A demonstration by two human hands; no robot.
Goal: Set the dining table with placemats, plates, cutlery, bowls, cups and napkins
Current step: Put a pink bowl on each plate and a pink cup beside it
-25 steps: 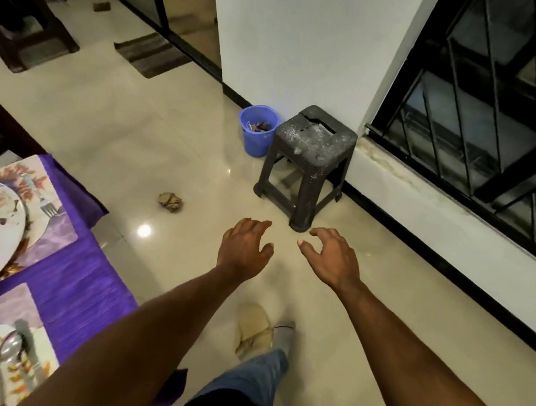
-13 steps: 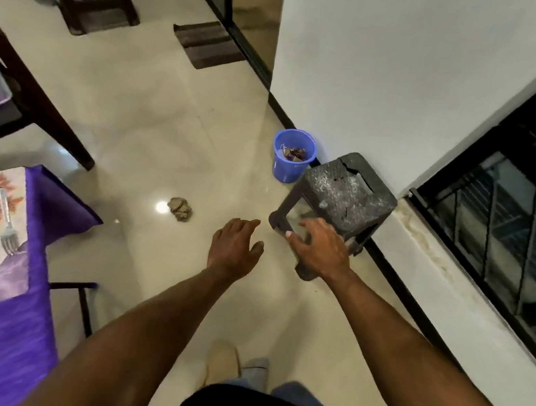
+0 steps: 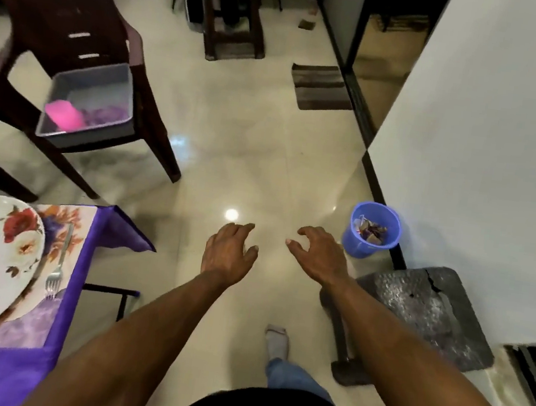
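At ten o'clock, a grey plastic tub (image 3: 92, 101) is holding a pink plastic cup (image 3: 64, 113); left hand (image 3: 227, 252) and right hand (image 3: 317, 255) are hanging empty, loosely spread, and should probably be reaching there, steadily.

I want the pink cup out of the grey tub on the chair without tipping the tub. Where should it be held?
The pink cup seems to lie on its side in the near left corner of the grey tub, which sits on the dark chair. Probably come from above, fingers curled round its rounded body; the tub walls block a sideways reach. Both hands are free.
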